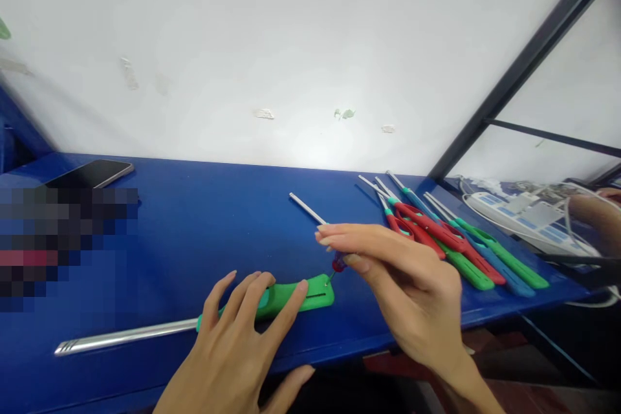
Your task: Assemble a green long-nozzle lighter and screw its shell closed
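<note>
A green lighter with a long silver tube lies on the blue table, its tube pointing left. My left hand rests over its handle, fingers spread and pressing it down. My right hand pinches a small screwdriver with a red and purple handle; its tip meets the right end of the green handle. Most of the screwdriver's handle is hidden by my fingers. Behind my right hand, another silver tube sticks out; the rest of that item is hidden.
Several red, green and blue lighters lie in a pile to the right. A phone lies at the back left, beside a blurred area. Past a black metal frame are a white device, cables and another person's hand.
</note>
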`<state>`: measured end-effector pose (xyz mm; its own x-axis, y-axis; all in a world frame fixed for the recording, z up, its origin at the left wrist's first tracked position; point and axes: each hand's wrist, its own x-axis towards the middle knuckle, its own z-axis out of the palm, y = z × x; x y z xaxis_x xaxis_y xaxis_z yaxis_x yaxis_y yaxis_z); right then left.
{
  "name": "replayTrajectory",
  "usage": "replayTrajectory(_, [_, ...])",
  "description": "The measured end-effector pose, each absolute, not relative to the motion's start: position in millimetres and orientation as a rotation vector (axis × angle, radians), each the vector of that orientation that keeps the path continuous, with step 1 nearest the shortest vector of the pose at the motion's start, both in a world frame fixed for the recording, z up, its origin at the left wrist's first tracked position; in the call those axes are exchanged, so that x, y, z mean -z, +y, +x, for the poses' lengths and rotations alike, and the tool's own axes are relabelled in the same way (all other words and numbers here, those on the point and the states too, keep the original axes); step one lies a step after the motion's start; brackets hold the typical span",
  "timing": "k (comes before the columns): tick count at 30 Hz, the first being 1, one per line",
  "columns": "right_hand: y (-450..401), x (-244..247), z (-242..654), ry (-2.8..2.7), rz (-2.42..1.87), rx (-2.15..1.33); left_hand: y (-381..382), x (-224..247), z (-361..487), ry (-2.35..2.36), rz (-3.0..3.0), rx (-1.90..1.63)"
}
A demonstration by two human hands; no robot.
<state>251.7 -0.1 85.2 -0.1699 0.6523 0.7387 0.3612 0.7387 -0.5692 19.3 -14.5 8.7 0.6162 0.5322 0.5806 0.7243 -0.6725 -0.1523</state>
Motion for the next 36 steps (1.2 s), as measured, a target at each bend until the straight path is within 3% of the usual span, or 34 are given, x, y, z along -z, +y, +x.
replayTrajectory(6, [1,-89,258,-1.720,-0.867,-0.116,-16,-7,19,-0.990,-2.463,0.717])
replayTrajectory(12, [1,-93,263,-1.717,-0.848,-0.335,-14,-4,18,-0.998,-2.467,0.718])
replayTrajectory(17, [-2,-97,267,-1.805,-0.921,-0.148,-17,-8,19,-1.023,-2.482,0.686])
replayTrajectory(22, [-5,-104,273,-1.863,-0.959,-0.315,-16,-8,20,-1.020,-2.473,0.703])
replayTrajectory(27, [1,-100,275,-1.846,-1.058,-0.075,-13,-6,19,-1.000,-2.470,0.704])
replayTrajectory(33, [-3,-101,279,-1.912,-0.978,-0.408,-16,-10,17,-1.006,-2.464,0.705])
replayTrajectory(36, [-1,-95,275,-1.753,-0.898,-0.384,-15,-8,17,-1.007,-2.474,0.700])
